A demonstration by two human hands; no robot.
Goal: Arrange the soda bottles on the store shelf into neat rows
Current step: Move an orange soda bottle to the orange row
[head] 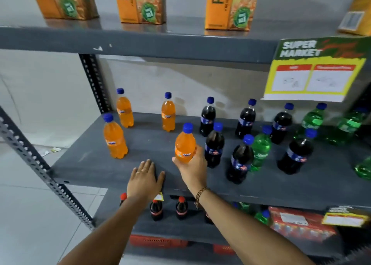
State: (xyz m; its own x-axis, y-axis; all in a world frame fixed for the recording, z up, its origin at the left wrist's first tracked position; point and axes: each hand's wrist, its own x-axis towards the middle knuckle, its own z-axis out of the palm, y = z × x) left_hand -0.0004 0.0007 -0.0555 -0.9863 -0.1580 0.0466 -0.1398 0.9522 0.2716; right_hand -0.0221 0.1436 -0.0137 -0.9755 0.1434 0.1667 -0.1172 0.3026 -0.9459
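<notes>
My right hand (193, 167) grips an orange soda bottle (185, 143) with a blue cap, upright over the middle of the grey shelf (84, 160). My left hand (144, 179) lies flat and empty on the shelf's front edge, just left of it. Three more orange bottles stand apart: front left (114, 137), back left (124, 109) and back middle (168, 113). Several dark cola bottles (240, 160) stand scattered to the right, mixed with green bottles (260, 149).
A yellow price sign (313, 71) hangs from the upper shelf at right. Orange juice cartons (140, 3) stand on that upper shelf. Red-capped cola bottles (181, 208) and a red pack (299, 224) sit on the shelf below. A perforated metal upright (40, 164) rises at left.
</notes>
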